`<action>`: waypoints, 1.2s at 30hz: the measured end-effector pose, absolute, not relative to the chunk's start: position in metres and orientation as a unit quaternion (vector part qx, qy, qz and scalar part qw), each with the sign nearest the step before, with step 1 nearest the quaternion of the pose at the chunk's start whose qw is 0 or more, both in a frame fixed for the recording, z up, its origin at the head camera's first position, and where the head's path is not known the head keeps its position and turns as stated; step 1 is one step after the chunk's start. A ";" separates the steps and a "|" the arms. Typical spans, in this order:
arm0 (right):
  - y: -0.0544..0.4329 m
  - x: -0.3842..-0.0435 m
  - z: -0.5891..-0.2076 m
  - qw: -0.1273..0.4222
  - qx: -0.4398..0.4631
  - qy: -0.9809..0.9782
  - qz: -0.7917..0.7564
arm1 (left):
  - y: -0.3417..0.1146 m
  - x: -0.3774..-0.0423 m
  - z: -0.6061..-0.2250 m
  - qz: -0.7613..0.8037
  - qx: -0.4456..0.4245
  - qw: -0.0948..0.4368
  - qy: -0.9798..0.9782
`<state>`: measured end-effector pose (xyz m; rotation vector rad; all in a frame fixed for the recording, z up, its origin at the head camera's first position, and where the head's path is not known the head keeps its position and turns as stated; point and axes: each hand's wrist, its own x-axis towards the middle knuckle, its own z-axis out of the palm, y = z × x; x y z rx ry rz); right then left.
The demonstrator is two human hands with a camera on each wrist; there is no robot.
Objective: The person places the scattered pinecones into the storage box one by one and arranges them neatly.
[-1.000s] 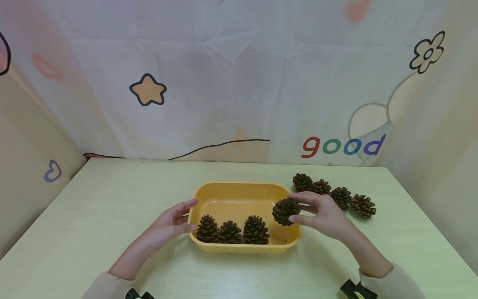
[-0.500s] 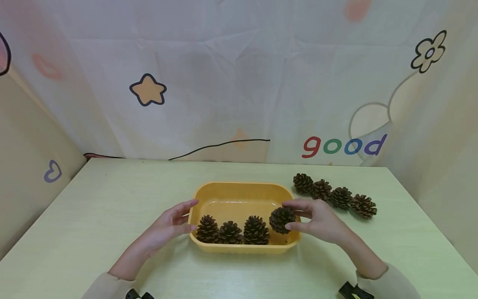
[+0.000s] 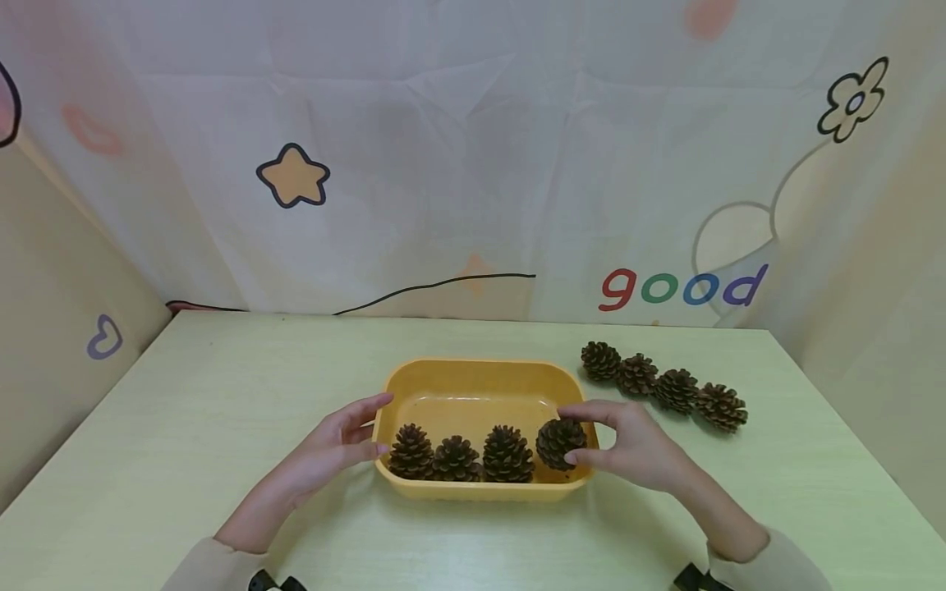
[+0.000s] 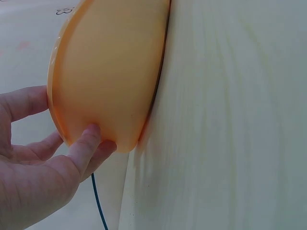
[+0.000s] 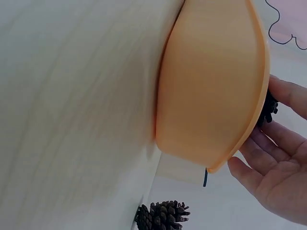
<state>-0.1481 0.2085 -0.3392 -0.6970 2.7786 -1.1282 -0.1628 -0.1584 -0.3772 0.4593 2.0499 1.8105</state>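
Observation:
A yellow plastic basin (image 3: 480, 491) sits on the table with several brown pine cones along its near side, among them a pine cone (image 3: 507, 455) right of the middle. My left hand (image 3: 347, 435) holds the basin's left end, index finger at the rim and thumb at the near corner; in the left wrist view its fingertips press the outer wall (image 4: 115, 72). My right hand (image 3: 628, 439) pinches another pine cone (image 3: 559, 444) between thumb and fingers, low inside the basin's right end. The basin wall hides most of that cone in the right wrist view.
Several pine cones (image 3: 656, 386) lie in a slanting row on the table (image 3: 259, 394), behind and right of the basin. A printed cloth (image 3: 443, 164) stands behind the table's back edge and along both sides.
My right hand has lowered the pine cone into the basin's right end, beside the others there. My left hand has stayed at the basin's left end.

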 end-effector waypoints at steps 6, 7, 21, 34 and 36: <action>0.208 -0.148 -0.341 0.029 -0.235 0.905 -0.353 | -0.158 -0.163 -0.378 0.644 0.161 0.183 0.725; 0.208 -0.148 -0.341 0.033 -0.236 0.904 -0.355 | -0.158 -0.163 -0.378 0.645 0.162 0.183 0.725; 0.201 -0.155 -0.339 0.081 -0.260 0.909 -0.317 | -0.158 -0.163 -0.379 0.646 0.167 0.184 0.722; 0.198 -0.160 -0.333 0.105 -0.280 0.914 -0.276 | -0.158 -0.164 -0.378 0.642 0.162 0.184 0.726; 0.197 -0.161 -0.334 0.120 -0.283 0.910 -0.278 | -0.157 -0.164 -0.378 0.642 0.163 0.185 0.726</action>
